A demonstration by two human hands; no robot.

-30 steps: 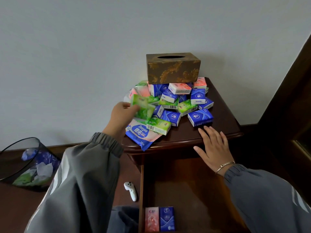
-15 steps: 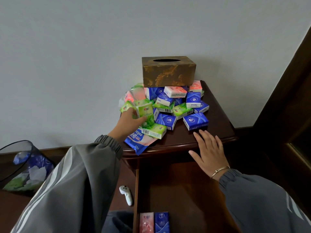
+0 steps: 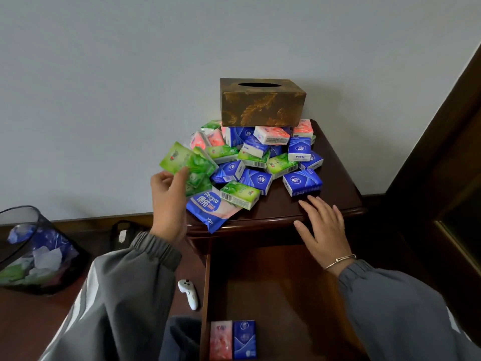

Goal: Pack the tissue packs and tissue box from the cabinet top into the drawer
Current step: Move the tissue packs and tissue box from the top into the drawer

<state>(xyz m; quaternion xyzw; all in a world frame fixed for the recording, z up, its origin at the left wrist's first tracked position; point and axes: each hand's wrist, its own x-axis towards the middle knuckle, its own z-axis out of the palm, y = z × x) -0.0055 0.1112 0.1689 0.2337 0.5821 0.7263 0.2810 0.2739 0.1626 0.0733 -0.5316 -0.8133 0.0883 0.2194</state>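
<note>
Left hand (image 3: 168,204) pinches green tissue packs (image 3: 183,160), perhaps two, blurred.

You are working in a domestic room. A dark wooden cabinet (image 3: 338,175) stands against a plain wall (image 3: 130,74), with a mesh waste bin (image 3: 39,246) left of it, dark door frame (image 3: 442,152) right, and wooden floor (image 3: 31,321) below.

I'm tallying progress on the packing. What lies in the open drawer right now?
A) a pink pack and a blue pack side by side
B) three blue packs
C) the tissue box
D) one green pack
A: a pink pack and a blue pack lie side by side in the drawer; the tissue box is on the cabinet top.
</note>
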